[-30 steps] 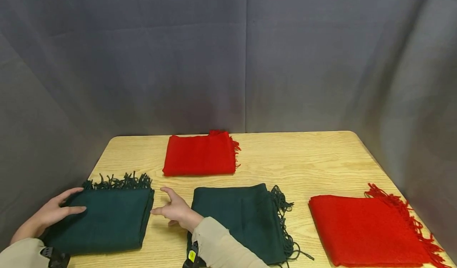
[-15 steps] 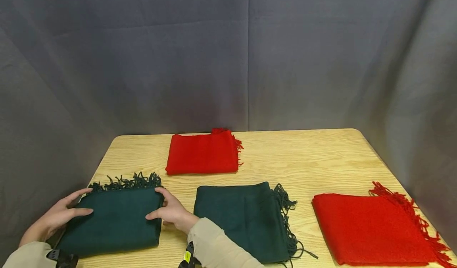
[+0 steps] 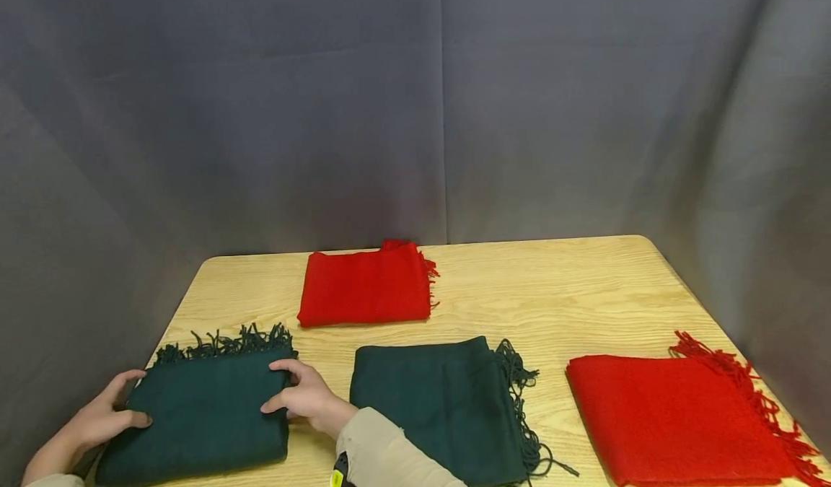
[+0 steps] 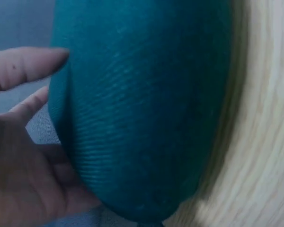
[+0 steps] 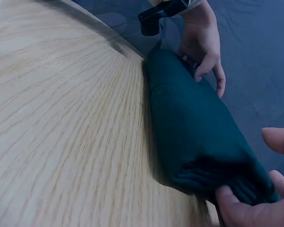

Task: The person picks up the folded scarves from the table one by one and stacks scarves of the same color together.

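At the left of the table a folded dark green scarf [image 3: 195,415] lies with its fringe on the far side. My left hand [image 3: 91,423] grips its left side, the thumb on top and the other fingers along the edge. On the opposite side my right hand [image 3: 310,399] holds the right edge, with the thumb over the top face. In the right wrist view the green scarf [image 5: 189,113] shows its stacked layers at the near end, where fingers [image 5: 236,208] press against them. The left wrist view shows the scarf [image 4: 142,104] filling the space beside the left hand [image 4: 28,175].
A second folded green scarf [image 3: 435,407] lies just right of my right hand, fringe to the right. A folded red scarf [image 3: 363,285] sits near the back edge, another red scarf [image 3: 669,418] at the front right. Grey curtains [image 3: 324,112] enclose the table [image 3: 552,292].
My right hand has moved left from the bare wood onto the green scarf's right edge. Both hands now hold that scarf, which shifted slightly right, then a little toward me.
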`<move>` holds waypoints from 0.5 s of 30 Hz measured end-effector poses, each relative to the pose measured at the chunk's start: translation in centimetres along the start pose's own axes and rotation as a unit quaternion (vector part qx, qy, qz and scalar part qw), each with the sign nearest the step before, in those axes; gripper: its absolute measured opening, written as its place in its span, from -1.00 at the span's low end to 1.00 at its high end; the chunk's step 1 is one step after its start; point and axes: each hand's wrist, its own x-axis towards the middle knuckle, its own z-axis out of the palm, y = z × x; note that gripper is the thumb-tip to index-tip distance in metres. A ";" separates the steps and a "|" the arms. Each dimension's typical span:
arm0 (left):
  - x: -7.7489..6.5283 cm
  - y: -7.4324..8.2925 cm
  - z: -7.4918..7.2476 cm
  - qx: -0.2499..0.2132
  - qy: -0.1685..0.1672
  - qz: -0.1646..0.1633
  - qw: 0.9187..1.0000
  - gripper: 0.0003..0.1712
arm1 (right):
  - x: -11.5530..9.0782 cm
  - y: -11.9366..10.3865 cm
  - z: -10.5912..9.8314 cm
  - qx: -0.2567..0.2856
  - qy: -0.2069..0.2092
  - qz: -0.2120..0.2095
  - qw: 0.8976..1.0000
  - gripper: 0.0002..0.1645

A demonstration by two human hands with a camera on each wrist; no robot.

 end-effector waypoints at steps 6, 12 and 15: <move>-0.2 -0.3 -0.1 -0.084 -0.035 0.017 0.996 0.04 | 0.0 0.0 0.3 0.027 -0.003 0.022 0.999 -0.37; -0.3 -0.8 -0.4 -0.165 -0.061 0.033 0.984 -0.09 | 0.0 -0.3 0.9 0.034 -0.020 0.030 0.999 -0.38; -0.3 -1.0 -0.4 -0.192 -0.082 0.034 0.977 -0.20 | 0.2 -0.1 1.2 0.039 -0.018 0.036 0.998 -0.39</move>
